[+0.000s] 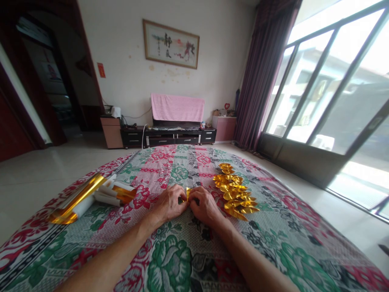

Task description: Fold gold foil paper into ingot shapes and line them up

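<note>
Wall (121, 24) with a picture (172, 44), between doorway (65, 85) and window (322, 83).
A pink cloth (178, 107) hangs over something black on a cabinet (161, 141) below the picture; a red tag (101, 70) is near the doorway, a purple curtain (254, 77) beside the window, a red heart (227, 106) on the chest (225, 130) right of the cabinet.

From my end I see a flowered cloth (170, 259) carrying curled gold-and-white sheets (83, 194) at left and folded gold pieces (235, 190) at right, running near to far.
</note>
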`<state>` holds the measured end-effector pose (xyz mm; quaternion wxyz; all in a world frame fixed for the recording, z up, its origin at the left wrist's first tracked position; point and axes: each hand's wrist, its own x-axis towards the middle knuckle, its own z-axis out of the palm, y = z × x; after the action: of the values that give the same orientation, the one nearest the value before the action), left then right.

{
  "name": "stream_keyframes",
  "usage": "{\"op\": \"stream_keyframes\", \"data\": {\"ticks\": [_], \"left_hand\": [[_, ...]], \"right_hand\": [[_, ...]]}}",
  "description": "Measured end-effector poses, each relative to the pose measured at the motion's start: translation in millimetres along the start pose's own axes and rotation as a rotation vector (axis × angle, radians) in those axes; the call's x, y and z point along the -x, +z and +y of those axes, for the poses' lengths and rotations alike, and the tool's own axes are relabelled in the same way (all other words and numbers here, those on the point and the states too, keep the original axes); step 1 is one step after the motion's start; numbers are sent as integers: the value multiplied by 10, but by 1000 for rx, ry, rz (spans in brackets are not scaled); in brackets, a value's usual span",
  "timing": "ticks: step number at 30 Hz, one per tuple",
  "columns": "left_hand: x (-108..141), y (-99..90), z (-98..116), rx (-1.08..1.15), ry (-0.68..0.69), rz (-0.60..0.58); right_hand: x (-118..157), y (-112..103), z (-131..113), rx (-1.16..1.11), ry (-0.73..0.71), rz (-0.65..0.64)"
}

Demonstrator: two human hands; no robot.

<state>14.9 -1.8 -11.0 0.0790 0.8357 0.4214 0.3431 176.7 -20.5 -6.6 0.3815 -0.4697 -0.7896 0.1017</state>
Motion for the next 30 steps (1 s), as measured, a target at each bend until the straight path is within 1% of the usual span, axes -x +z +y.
{"op": "stream_keyframes", "data": {"ticks": [6, 9, 14, 19, 30], "left_hand": [[-2, 24, -27, 17, -8, 11], [-5, 23, -37, 22, -4, 10], [-10, -3, -72, 62, 10, -8], [-22, 11, -121, 84, -17, -20], [-38, 64, -145, 76, -13, 50]], "right_hand": [[13, -7, 35, 4, -83, -49], [11, -3, 41, 28, -100, -61], [3, 11, 28, 51, -76, -55], [0, 23, 33, 52, -62, -42], [11, 23, 28, 17, -64, -38]]}}
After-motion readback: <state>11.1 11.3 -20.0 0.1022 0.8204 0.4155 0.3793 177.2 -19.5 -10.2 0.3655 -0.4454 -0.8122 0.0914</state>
